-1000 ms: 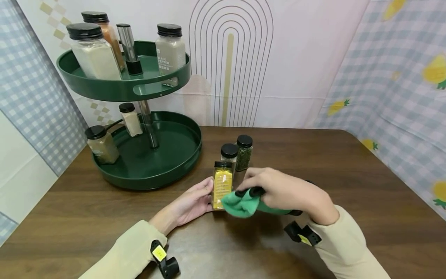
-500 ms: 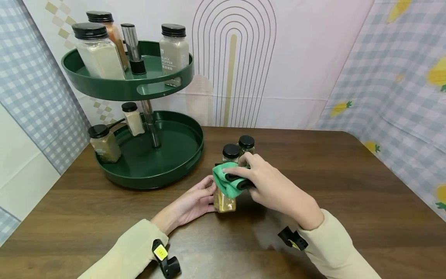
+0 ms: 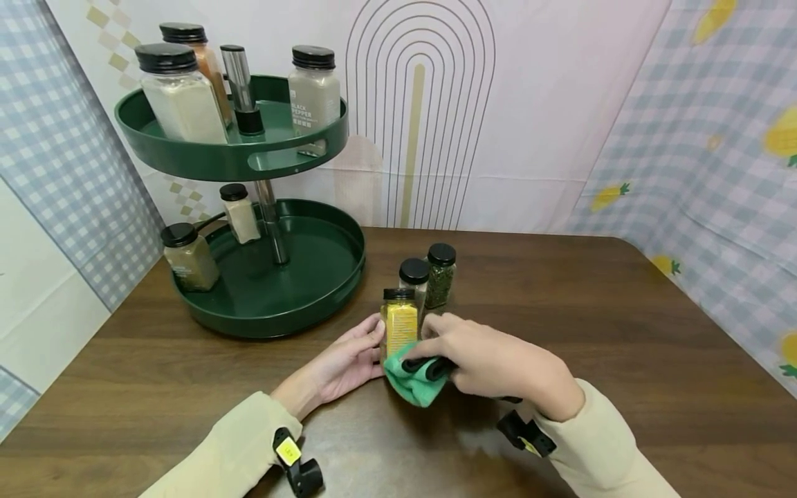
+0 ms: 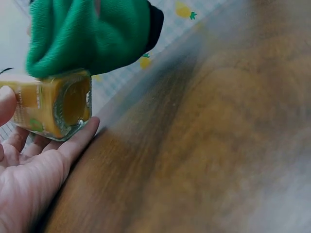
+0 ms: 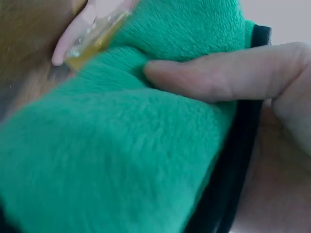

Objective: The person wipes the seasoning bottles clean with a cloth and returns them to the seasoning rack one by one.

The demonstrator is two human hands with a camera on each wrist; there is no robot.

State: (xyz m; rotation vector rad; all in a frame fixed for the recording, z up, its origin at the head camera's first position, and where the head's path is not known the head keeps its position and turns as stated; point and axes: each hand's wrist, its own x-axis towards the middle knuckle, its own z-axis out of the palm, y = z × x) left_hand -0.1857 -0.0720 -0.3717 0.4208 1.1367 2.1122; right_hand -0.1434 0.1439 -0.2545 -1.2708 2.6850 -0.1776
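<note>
In the head view, my left hand (image 3: 339, 363) holds a small glass spice jar (image 3: 400, 321) of yellow powder with a black lid, thumb on one side and fingers behind and under it. The left wrist view shows the jar's glass base (image 4: 75, 104), with a finger alongside it. Bunched in my right hand (image 3: 492, 356) is a green cloth (image 3: 414, 387) with black edging, lying against the lower front of the jar and hiding that part. The right wrist view shows my thumb (image 5: 209, 80) pressing into the cloth's folds.
Behind the held jar stand a black-lidded jar (image 3: 414, 273) and a jar of green herbs (image 3: 440, 280). A two-tier green rack (image 3: 268, 325) at the left bears several spice jars. Patterned fabric (image 3: 529, 138) hangs behind the wooden table (image 3: 560, 290).
The right hand swept the cloth up over the jar's upper front, then back down to its lower front, so the label shows again. The left hand stays around the jar.
</note>
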